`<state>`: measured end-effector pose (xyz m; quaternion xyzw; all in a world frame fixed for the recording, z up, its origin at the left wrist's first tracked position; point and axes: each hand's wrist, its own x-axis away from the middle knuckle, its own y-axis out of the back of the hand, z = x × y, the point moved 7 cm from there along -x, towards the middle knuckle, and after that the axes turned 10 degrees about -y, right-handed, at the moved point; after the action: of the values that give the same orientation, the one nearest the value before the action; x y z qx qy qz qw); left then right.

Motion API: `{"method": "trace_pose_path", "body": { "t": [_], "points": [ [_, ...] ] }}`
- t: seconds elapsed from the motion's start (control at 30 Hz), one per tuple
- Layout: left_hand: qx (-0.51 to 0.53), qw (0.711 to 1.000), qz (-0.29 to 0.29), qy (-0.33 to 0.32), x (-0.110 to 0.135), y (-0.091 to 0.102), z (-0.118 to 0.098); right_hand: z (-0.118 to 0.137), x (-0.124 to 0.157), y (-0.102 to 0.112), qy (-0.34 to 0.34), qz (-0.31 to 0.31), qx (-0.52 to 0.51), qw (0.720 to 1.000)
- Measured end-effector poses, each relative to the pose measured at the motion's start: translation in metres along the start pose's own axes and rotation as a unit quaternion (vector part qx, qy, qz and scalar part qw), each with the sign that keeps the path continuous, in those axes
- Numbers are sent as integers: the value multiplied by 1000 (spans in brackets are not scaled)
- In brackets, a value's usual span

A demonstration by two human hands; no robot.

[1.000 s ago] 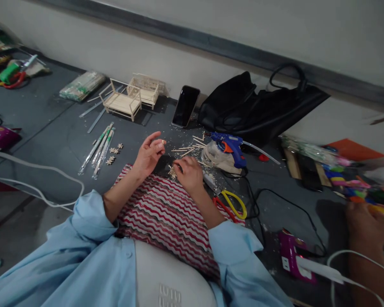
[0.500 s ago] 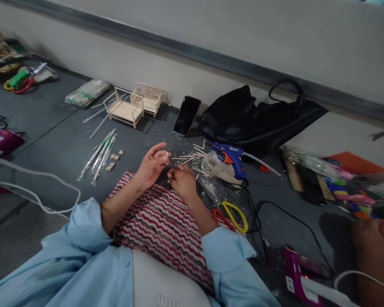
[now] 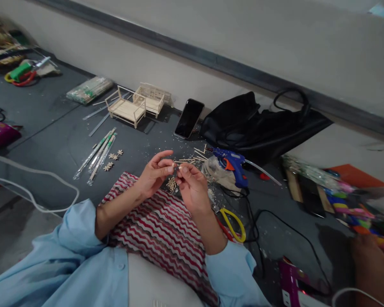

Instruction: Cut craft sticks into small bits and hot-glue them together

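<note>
Over the striped cloth, my left hand [image 3: 155, 174] pinches a small pale wooden piece [image 3: 173, 165] between thumb and fingertip. My right hand [image 3: 192, 184] is close beside it, thumb and finger closed on another tiny pale piece, too small to make out well. The fingertips of both hands nearly meet. Beneath them lies a little heap of cut wooden bits [image 3: 172, 185]. Thin wooden sticks [image 3: 200, 155] are scattered just beyond my right hand. Scissors with yellow and red handles [image 3: 235, 226] lie beside my right forearm, their blades mostly hidden.
A blue glue gun [image 3: 232, 164] rests at the right, its cord trailing. Behind stand miniature wooden furniture pieces [image 3: 128, 110], a phone [image 3: 189, 118] and a black bag [image 3: 237, 121]. Wrapped sticks [image 3: 99, 155] and flower-shaped pieces [image 3: 113, 157] lie left. Another person's hand [image 3: 374, 264] is at far right.
My right hand has risen from the heap of wooden bits to my left fingertips, now pinching a small piece. The heap has come into view. My left hand still holds its piece.
</note>
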<state>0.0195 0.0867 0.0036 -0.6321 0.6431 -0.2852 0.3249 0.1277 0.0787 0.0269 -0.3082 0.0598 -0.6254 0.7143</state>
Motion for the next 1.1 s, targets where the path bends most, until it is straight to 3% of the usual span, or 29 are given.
{"method": "trace_pose_path", "body": {
  "t": [0.47, 0.87, 1.1],
  "points": [
    [-7, 1000, -9, -1, 4, -3, -2, -12, -1, -1, -30, -3, -32, 999],
    [-39, 998, -20, -37, 6, -2, -5, -16, 0, -1, -15, -12, -46, 999],
    [-27, 999, -24, -12, 6, -1, -1, -23, -3, 2, -51, -6, -91, 995]
  ]
}}
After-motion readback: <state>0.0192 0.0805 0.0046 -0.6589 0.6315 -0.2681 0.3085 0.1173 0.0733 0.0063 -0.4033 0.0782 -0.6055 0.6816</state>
